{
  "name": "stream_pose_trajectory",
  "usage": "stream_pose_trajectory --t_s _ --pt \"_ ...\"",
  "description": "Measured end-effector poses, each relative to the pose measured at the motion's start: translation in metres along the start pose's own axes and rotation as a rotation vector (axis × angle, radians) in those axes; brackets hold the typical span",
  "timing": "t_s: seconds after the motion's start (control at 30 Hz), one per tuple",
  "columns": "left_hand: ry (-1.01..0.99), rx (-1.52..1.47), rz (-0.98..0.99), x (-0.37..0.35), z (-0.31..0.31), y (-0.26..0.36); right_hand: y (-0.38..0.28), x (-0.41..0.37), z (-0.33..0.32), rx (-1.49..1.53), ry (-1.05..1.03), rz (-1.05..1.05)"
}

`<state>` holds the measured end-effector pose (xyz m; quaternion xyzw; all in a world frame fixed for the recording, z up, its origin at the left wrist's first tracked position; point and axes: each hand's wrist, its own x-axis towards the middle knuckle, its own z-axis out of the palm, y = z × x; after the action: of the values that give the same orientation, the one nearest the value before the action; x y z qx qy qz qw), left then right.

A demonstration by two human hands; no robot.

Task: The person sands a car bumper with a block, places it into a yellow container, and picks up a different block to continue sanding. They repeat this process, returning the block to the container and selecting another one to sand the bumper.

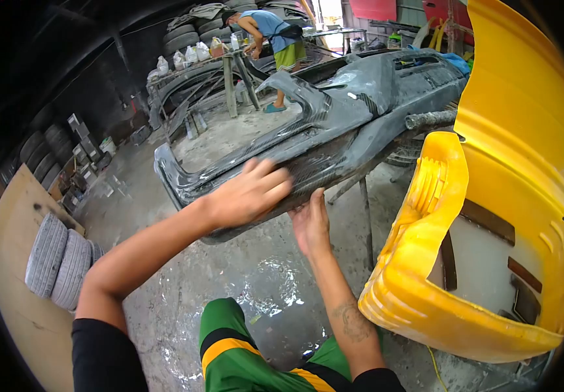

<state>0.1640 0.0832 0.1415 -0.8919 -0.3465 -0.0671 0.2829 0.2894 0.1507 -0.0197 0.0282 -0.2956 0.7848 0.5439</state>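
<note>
Head view: two bare hands at a long, glossy, dark grey moulded panel with black weave-patterned areas (324, 140), which spans the centre and upper right of the frame.

The left hand (249, 189), motion-blurred, lies over the panel's near part, fingers half curled; whether it holds anything cannot be told. The right hand (311, 225), at centre, is partly open, thumb raised beside the lower edge; its fingers are partly hidden and its hold cannot be judged. A bright yellow, hollow moulded shell (419, 287) stands at right; dusty grey tyres (72, 261) stand at left.
</note>
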Motion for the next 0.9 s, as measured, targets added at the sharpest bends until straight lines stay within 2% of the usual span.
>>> stream_pose_trajectory --t_s 0.03,0.1,0.23,0.33,0.43,0.5,0.57,0.63,0.7,0.8,0.83,0.9 --pt "-0.070 0.021 -0.024 -0.027 -0.005 0.003 0.001 -0.003 -0.001 0.005 0.022 0.020" --pt "-0.107 0.115 -0.031 -0.034 -0.002 0.007 -0.003 0.001 -0.002 0.012 0.038 0.023" --pt "0.051 0.028 0.071 0.085 0.018 -0.004 0.001 -0.004 0.001 0.016 0.137 -0.021" --pt "0.071 0.054 0.055 0.095 0.018 -0.001 -0.008 -0.006 -0.004 -0.016 0.029 0.011" --pt "-0.024 0.045 -0.058 -0.013 -0.004 0.014 -0.010 -0.005 -0.008 -0.048 0.034 0.031" --pt "-0.194 0.112 -0.142 -0.058 -0.007 0.014 -0.008 -0.005 -0.010 -0.034 0.017 0.024" --pt "-0.043 0.066 -0.081 -0.012 -0.002 0.009 -0.003 -0.002 -0.012 -0.028 -0.024 0.037" --pt "-0.014 0.013 -0.029 0.055 0.009 -0.002 -0.001 -0.004 -0.020 -0.014 0.008 0.054" --pt "-0.016 0.059 0.035 0.104 0.019 -0.011 -0.004 -0.004 -0.017 -0.124 -0.031 0.019" --pt "-0.010 0.070 -0.049 0.055 0.009 0.004 -0.009 -0.011 -0.019 -0.165 -0.021 0.021" --pt "0.015 0.103 -0.068 0.016 0.008 0.007 -0.008 -0.008 -0.018 -0.177 -0.017 -0.002" --pt "-0.130 0.123 -0.170 -0.056 -0.001 0.010 -0.007 -0.006 -0.013 -0.162 -0.042 -0.014"
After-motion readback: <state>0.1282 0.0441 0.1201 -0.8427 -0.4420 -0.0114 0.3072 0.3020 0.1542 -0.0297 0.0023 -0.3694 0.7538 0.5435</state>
